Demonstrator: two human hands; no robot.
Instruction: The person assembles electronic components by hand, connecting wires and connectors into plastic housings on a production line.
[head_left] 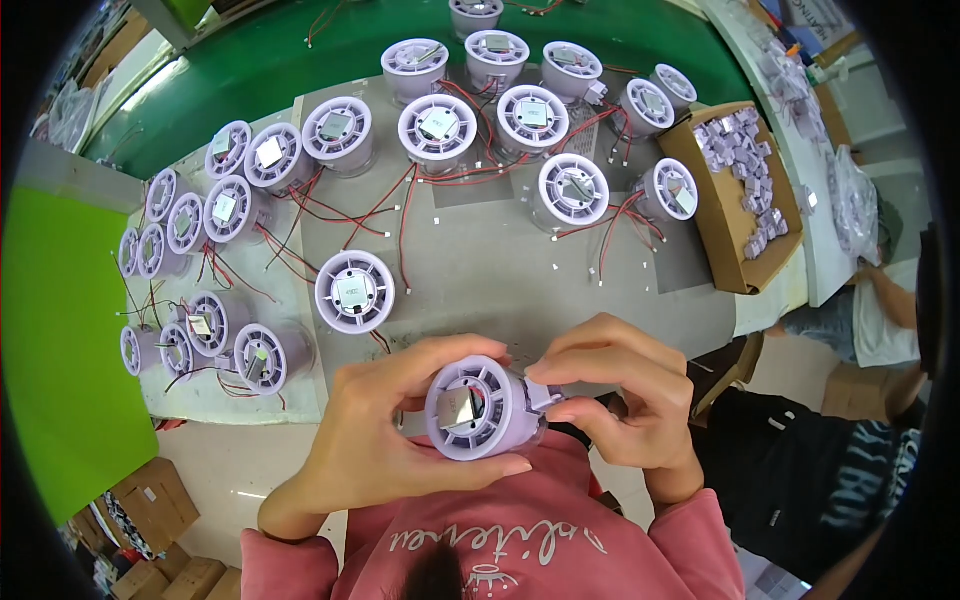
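My left hand is wrapped round a lilac cup-shaped housing, thumb below and fingers above. Its spoked round end faces up and left, with a silvery square plate at the centre. On the housing's right side, my right hand pinches a small lilac plastic piece between thumb and forefinger. That piece touches the housing; whether it is fixed there I cannot tell. Just beyond my left hand, a similar housing stands on the grey mat, spoked end up.
Several more lilac housings with red and black wires stand across the grey mat and to the left. An open cardboard box at the right holds many small lilac pieces. A person in dark clothes is at the right.
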